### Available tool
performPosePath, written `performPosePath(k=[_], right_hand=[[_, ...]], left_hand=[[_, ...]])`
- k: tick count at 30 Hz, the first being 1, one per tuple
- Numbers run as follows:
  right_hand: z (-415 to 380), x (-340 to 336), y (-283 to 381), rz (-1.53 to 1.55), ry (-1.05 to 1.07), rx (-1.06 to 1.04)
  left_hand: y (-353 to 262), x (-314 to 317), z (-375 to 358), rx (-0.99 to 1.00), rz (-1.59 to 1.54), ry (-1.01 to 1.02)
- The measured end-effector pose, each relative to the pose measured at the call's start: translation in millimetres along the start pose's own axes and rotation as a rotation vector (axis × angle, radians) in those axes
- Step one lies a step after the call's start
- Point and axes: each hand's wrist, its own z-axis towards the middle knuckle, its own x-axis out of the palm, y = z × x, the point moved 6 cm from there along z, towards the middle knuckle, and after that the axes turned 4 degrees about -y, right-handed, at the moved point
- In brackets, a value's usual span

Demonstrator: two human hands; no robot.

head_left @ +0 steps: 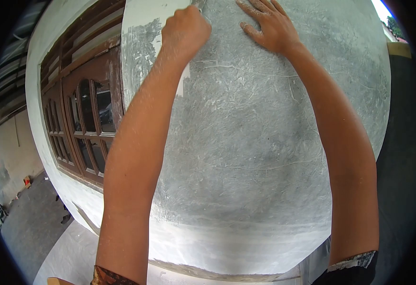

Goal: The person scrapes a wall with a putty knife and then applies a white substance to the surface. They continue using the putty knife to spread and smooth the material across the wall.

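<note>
A grey plastered wall [246, 133] with thin cracks and whitish patches fills the middle of the view. High on it, near the upper left part, my left hand [186, 31] is closed in a fist; a small bit of something shows at its top edge, but I cannot make out what it is. To the right, my right hand [270, 26] lies against the wall with its fingers spread, dusted with pale powder, and nothing is in it. Between the two hands is a strip of bare grey surface.
Left of my left arm is a brown wooden window frame [65, 73] with glass panes. A paved floor [25, 228] lies at the lower left, with small objects on it. A ledge [217, 276] runs along the wall's bottom.
</note>
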Motion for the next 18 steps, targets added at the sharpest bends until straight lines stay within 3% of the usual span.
performPosePath(k=[8, 11, 13, 18], right_hand=[[-0.9, -3.3, 1.7, 0.033, 0.010, 0.024], [1.3, 2.2, -3.1, 0.019, 0.007, 0.012], [2.2, -1.9, -0.1, 0.022, 0.003, 0.009], [-1.8, -3.8, 1.0, 0.040, -0.004, 0.016]], left_hand=[[-3.5, 4.0, -16.3, -0.045, 0.021, 0.092], [-0.9, 4.7, 3.8, -0.029, -0.002, -0.032], [6.8, 12.7, 21.9, -0.132, 0.003, 0.078], [-0.9, 3.1, -10.9, -0.051, 0.008, 0.049]])
